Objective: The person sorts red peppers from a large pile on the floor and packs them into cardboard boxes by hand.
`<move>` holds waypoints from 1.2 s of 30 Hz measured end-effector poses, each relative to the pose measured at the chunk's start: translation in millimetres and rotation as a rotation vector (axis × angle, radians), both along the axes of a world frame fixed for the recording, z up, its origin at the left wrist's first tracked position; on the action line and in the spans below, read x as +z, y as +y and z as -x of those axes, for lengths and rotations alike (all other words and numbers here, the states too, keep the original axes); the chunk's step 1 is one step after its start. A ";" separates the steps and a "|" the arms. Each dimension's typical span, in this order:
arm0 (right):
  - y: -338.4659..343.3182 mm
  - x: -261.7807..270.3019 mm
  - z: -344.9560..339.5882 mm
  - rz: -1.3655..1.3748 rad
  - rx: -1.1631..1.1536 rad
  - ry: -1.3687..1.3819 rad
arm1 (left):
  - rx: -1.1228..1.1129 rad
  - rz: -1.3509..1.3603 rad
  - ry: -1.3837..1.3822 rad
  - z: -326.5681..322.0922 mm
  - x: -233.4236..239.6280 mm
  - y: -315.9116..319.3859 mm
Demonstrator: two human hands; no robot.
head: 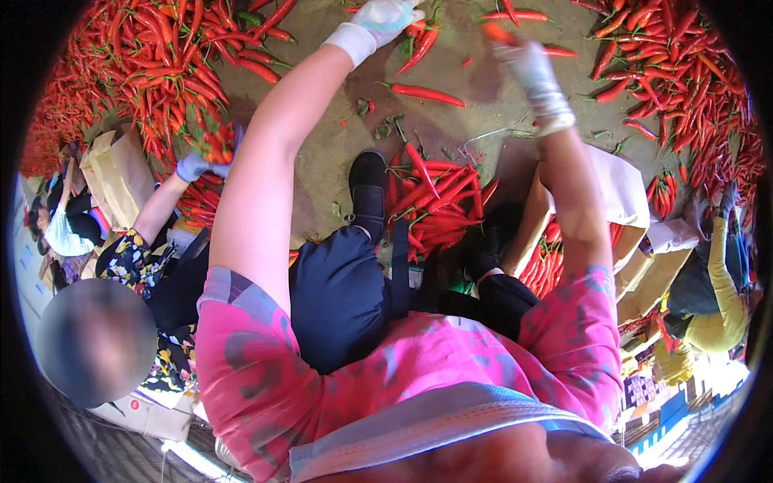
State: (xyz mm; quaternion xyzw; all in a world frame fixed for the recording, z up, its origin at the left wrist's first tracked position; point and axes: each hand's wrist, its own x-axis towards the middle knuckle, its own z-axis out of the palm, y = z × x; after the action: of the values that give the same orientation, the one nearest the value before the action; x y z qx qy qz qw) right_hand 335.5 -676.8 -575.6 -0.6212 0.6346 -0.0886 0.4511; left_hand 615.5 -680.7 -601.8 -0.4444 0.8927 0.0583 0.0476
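Note:
My left hand [386,21], in a whitish glove, reaches far forward over the floor, its fingertips cut by the top edge. Red chili peppers [423,48] with green stems lie right by its fingers; whether it grips one cannot be told. My gloved right hand [524,60] is blurred, with a red chili pepper [499,34] at its fingertips. One single chili [426,95] lies on the floor between my arms. Nearer to me, a heap of red chilies [441,205] sits between my feet.
Large chili piles rise at left [163,72] and right [682,66]. A brown paper bag [616,181] with chilies stands under my right forearm. At left, a co-worker's gloved hand [196,163] holds a chili bunch beside another paper bag [118,175]. A person in yellow [715,320] works at right.

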 end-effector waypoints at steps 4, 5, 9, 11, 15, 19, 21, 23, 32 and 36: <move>22.5 -11.0 -96.8 0.100 0.137 0.316 | 0.096 -0.180 -0.182 2.3 8.0 25.9; 21.0 -18.9 -107.1 0.064 0.107 0.340 | 0.177 -0.252 -0.184 2.7 12.6 36.9; 11.2 -18.9 -111.4 -0.202 0.188 0.154 | 0.475 -0.868 0.126 -13.2 37.7 45.5; 18.8 3.3 -99.8 -0.144 0.224 0.027 | 0.443 -0.833 0.302 -30.6 22.1 36.4; -18.6 -19.1 -3.5 -0.148 -0.131 -0.287 | 0.593 -0.476 0.289 13.8 29.3 -46.5; -88.0 -3.9 11.7 0.228 -0.156 0.205 | 0.809 -0.320 0.374 58.2 37.1 -97.9; -103.1 -9.3 -10.3 0.107 -0.025 0.516 | 0.890 -0.369 0.351 70.2 39.5 -101.7; -111.9 -10.4 -15.8 0.065 0.040 0.473 | 0.968 -0.419 0.329 72.7 41.3 -101.4; -98.4 8.3 52.7 0.159 -0.596 -0.619 | 0.904 -0.370 0.715 35.7 -33.1 -61.0; -76.8 5.4 117.5 0.064 -0.726 -0.469 | 0.589 -0.023 0.432 108.9 1.9 -86.5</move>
State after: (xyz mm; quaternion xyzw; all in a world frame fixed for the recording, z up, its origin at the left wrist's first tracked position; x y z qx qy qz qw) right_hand 218.1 -753.6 -570.2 -0.3347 0.6892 -0.3999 0.5031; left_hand 506.6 -767.2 -600.0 -0.6591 0.7153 0.1719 -0.1559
